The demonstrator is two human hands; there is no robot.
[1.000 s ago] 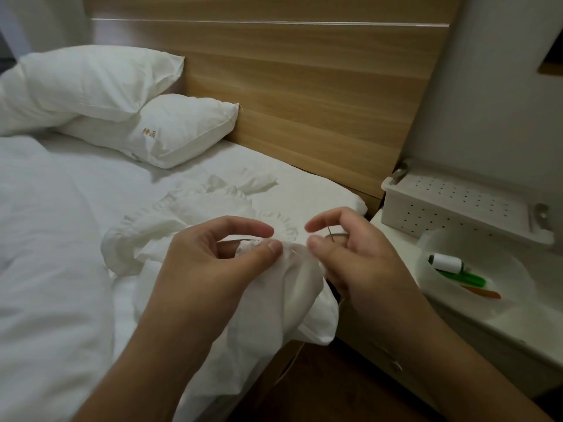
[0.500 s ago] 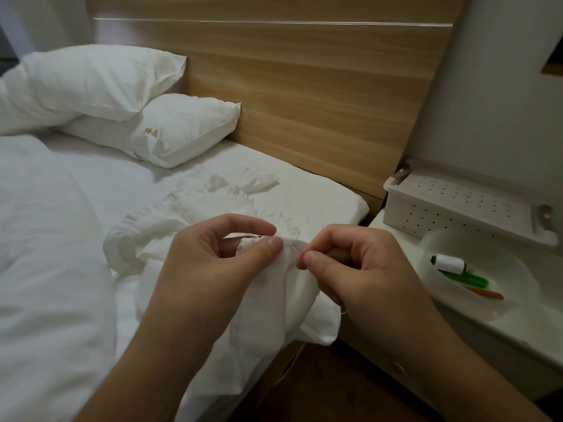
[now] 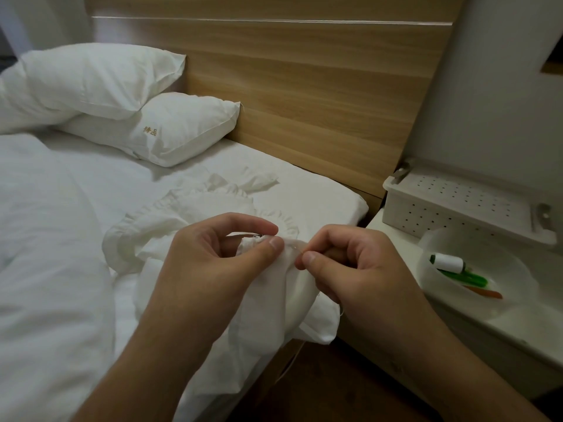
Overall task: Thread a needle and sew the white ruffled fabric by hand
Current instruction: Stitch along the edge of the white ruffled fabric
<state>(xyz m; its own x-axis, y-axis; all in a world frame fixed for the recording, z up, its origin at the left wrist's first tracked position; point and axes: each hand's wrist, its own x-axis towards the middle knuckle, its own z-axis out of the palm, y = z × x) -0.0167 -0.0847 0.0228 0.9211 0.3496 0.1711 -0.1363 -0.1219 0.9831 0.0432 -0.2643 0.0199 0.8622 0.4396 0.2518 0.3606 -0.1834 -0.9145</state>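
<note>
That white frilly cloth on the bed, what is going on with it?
A person is hand-sewing the white ruffled fabric, which lies partly on the white bed and partly over its edge. The left hand pinches a bunched edge of the cloth between thumb and forefinger. The right hand sits right beside it, fingers curled and pinching at the same edge; a needle there is too small to make out. On the bedside stand, a translucent round bowl holds a white thread spool.
</note>
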